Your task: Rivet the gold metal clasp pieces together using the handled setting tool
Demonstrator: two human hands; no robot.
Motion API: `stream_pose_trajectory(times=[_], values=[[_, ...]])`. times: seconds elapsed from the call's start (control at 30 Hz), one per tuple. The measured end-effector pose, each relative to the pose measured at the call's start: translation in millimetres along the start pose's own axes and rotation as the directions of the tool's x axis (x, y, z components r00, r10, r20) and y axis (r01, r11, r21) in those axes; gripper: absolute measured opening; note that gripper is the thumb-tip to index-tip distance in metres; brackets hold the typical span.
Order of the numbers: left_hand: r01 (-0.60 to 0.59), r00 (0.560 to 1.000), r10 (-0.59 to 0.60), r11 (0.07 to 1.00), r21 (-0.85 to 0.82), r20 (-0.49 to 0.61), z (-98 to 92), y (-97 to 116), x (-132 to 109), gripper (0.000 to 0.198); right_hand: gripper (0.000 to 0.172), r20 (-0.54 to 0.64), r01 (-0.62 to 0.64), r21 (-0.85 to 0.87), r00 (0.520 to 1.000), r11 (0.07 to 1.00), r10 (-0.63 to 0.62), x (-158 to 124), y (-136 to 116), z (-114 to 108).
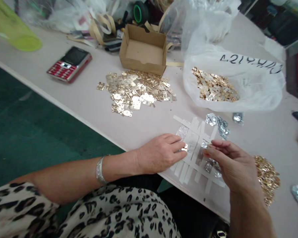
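Note:
My left hand (161, 153) is closed, with a small gold metal plate (185, 147) at its fingertips over the taped patch of table. Thumb and forefinger of my right hand (228, 158) pinch together over a small clear plastic bag (204, 145); the grip is partly hidden. White tape strips (195, 127) criss-cross the table under both hands. More clear plastic (208, 165) lies beneath my right hand. Silver metal pieces (218, 124) are heaped just beyond the strips. To the right of my right forearm sits a pile of small gold parts (267, 178).
Loose gold plates (139, 91) are heaped before an open cardboard box (144, 49). A white plastic bag (253, 86) holds more gold plates. A red phone (69, 64) lies at left. Filled clear packets (238, 118) rest at right. The table's front edge (89, 122) runs diagonally.

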State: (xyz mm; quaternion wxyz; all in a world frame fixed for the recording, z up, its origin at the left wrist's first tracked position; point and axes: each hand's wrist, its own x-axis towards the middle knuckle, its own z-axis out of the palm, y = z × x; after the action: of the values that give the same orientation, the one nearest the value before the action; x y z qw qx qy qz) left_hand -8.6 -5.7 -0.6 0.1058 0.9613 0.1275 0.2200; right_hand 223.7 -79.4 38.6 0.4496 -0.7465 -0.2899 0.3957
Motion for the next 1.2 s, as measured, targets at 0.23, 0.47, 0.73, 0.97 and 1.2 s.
stream_pose_trajectory(times=[0.23,0.47,0.73,0.97,1.2], values=[[-0.003,1.000,0.003,1.000,-0.005,0.016,-3.3,-0.3,0.6,0.021,0.027,0.273,0.227,-0.216,0.948,0.950,-0.165,-8.6,5.3,27.9],[0.018,1.000,-0.017,0.999,-0.038,0.025,-2.3,0.0,1.4,0.021,0.024,0.442,0.477,-0.510,0.859,0.715,-0.258,-2.1,-10.4,31.1],[0.021,1.000,-0.022,0.999,-0.035,-0.022,2.0,-0.4,0.2,0.020,0.028,0.684,0.749,-0.582,0.662,0.317,-0.308,7.3,-35.7,44.3],[0.011,1.000,-0.012,0.999,-0.034,-0.017,-0.4,-0.1,0.0,0.021,0.022,0.625,0.724,-0.619,0.689,0.305,-0.367,2.5,-35.1,25.1],[-0.006,0.996,0.002,0.999,-0.049,-0.088,-0.9,-1.3,-2.4,0.022,0.043,0.246,0.410,-0.856,0.860,0.316,-0.447,-31.3,26.3,-67.2]])
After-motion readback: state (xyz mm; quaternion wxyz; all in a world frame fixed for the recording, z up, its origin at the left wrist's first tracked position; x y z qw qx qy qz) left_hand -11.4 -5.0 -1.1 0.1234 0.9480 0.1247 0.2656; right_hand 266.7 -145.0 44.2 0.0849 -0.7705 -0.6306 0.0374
